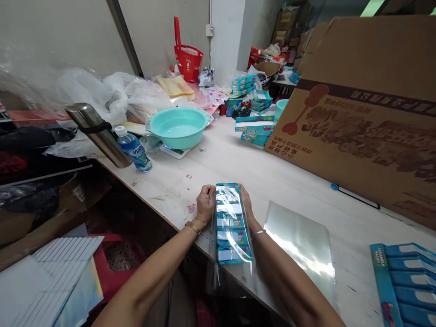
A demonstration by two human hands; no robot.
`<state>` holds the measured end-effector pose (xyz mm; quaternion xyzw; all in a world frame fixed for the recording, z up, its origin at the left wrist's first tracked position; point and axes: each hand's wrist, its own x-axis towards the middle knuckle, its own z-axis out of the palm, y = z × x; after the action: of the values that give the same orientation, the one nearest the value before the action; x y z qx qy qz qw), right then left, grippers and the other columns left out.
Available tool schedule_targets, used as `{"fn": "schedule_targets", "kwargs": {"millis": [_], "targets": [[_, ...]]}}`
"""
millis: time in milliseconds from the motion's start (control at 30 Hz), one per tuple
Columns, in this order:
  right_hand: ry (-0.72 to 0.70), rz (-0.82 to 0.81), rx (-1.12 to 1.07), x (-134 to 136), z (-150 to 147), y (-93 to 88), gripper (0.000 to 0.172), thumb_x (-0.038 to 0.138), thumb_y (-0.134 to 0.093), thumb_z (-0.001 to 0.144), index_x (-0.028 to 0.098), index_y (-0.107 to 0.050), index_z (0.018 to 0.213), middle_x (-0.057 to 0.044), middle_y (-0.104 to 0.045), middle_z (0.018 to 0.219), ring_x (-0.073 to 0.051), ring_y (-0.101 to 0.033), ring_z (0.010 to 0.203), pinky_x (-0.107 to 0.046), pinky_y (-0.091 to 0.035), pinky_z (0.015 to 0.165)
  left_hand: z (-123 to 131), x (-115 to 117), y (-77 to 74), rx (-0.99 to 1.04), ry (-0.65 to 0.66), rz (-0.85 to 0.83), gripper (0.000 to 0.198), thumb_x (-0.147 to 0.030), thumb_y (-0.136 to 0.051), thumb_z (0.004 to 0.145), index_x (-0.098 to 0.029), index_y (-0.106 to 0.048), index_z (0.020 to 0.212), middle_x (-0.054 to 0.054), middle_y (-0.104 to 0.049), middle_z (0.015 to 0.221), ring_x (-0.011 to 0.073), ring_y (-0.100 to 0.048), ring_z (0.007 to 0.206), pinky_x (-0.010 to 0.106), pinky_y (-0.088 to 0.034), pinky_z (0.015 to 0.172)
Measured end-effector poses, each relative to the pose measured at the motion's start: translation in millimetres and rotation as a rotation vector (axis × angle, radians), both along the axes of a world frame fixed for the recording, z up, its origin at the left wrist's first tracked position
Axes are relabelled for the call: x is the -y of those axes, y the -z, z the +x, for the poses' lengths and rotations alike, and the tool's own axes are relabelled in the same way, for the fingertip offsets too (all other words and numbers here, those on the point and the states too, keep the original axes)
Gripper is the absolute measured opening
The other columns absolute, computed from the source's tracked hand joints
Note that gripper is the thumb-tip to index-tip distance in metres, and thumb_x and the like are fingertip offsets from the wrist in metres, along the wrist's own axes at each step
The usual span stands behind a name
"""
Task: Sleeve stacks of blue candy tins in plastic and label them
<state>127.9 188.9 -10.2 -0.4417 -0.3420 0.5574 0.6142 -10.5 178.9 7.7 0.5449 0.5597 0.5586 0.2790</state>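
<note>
A row of small teal boxes (230, 222) lies inside a clear plastic bag on the white table (238, 163), near its front edge. My left hand (205, 204) grips the far left side of the pack with fingers curled over it. My right hand (245, 202) holds the far right side, mostly hidden behind the pack. The bag's loose open end hangs toward me past the table edge.
A stack of clear plastic sheets (299, 238) lies to the right. A large cardboard box (368, 109) stands behind. Teal box trays (407, 281) sit at right, with more (255, 127) farther back. A teal basin (179, 127), water bottle (133, 149) and steel flask (97, 131) stand at left.
</note>
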Motion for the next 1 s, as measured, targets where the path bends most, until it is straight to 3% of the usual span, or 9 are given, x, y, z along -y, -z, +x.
{"fn": "schedule_targets", "kwargs": {"millis": [100,200,333,433,600,700,833,933,1000], "targets": [[-0.008,0.058,0.039,-1,-3,-5.1,0.025,0.044,-0.06,0.091,0.021,-0.063,0.083,0.004,-0.06,0.071,-0.013,-0.054,0.064,-0.025,-0.048,0.062,-8,6,-0.8,0.024,0.048,-0.012,0.011,-0.022,-0.051,0.091,-0.023,-0.056,0.081,0.001,-0.06,0.08,0.0164,-0.057,0.079,0.022,-0.043,0.076],[0.011,0.084,0.07,-4,-3,-9.2,0.029,0.052,-0.061,0.085,0.024,-0.063,0.076,0.005,-0.059,0.065,-0.013,-0.05,0.062,-0.024,-0.043,0.058,-11,8,-4.6,0.081,0.097,-0.019,0.012,-0.023,-0.051,0.091,-0.022,-0.054,0.08,0.0,-0.059,0.08,0.0158,-0.055,0.08,0.022,-0.043,0.077],[-0.027,0.066,0.079,-12,-7,-6.9,0.06,0.076,-0.051,0.082,0.023,-0.046,0.054,0.005,-0.045,0.051,-0.011,-0.04,0.05,-0.024,-0.038,0.051,-12,7,-2.9,0.156,0.125,-0.075,0.014,-0.027,-0.053,0.09,-0.022,-0.051,0.077,-0.001,-0.053,0.073,0.0145,-0.051,0.072,0.022,-0.043,0.072],[-0.073,0.045,0.078,-20,-13,-5.8,0.07,0.088,-0.043,0.076,0.024,-0.036,0.048,0.005,-0.037,0.044,-0.01,-0.036,0.045,-0.025,-0.036,0.048,-16,4,3.8,0.201,0.184,-0.113,0.02,-0.037,-0.057,0.089,-0.021,-0.051,0.078,-0.002,-0.05,0.07,0.0135,-0.048,0.066,0.023,-0.042,0.068],[0.012,0.053,0.08,-18,15,-24.0,0.067,0.087,-0.051,0.073,0.022,-0.054,0.058,-0.001,-0.062,0.062,-0.014,-0.056,0.063,-0.026,-0.047,0.065,-34,-5,-3.4,0.214,0.382,-0.12,0.042,-0.059,-0.059,0.085,-0.019,-0.058,0.099,0.003,-0.065,0.084,0.0166,-0.059,0.077,0.028,-0.045,0.074],[0.253,0.122,0.067,35,56,-37.4,0.054,0.076,-0.06,0.078,0.022,-0.062,0.076,-0.002,-0.069,0.086,-0.014,-0.062,0.077,-0.028,-0.05,0.074,-41,-17,-26.5,0.157,0.439,-0.112,0.058,-0.068,-0.049,0.088,-0.018,-0.061,0.116,0.011,-0.071,0.107,0.022,-0.063,0.102,0.035,-0.044,0.091],[0.456,0.094,0.093,172,71,-34.5,0.051,0.067,-0.063,0.084,0.022,-0.054,0.061,0.003,-0.053,0.059,-0.011,-0.052,0.057,-0.024,-0.046,0.058,-29,-45,-61.4,-0.065,0.663,-0.172,0.058,-0.067,-0.061,0.08,-0.016,-0.072,0.106,0.012,-0.072,0.113,0.0268,-0.062,0.109,0.037,-0.044,0.097],[0.123,-0.12,0.079,253,41,-8.8,0.059,0.077,-0.055,0.082,0.021,-0.06,0.063,-0.002,-0.06,0.063,-0.014,-0.056,0.056,-0.028,-0.049,0.055,-12,-57,-83.3,-0.348,0.84,-0.356,0.044,-0.057,-0.075,0.07,-0.016,-0.078,0.083,0.01,-0.075,0.094,0.0293,-0.066,0.097,0.038,-0.046,0.093],[-0.029,-0.199,0.046,273,25,8.2,0.063,0.083,-0.055,0.076,0.022,-0.069,0.083,-0.007,-0.07,0.083,-0.022,-0.067,0.075,-0.033,-0.056,0.063,-5,-44,-96.4,-0.47,0.84,-0.501,0.029,-0.044,-0.08,0.068,-0.016,-0.076,0.067,0.009,-0.074,0.075,0.0293,-0.067,0.083,0.04,-0.049,0.089]]}}
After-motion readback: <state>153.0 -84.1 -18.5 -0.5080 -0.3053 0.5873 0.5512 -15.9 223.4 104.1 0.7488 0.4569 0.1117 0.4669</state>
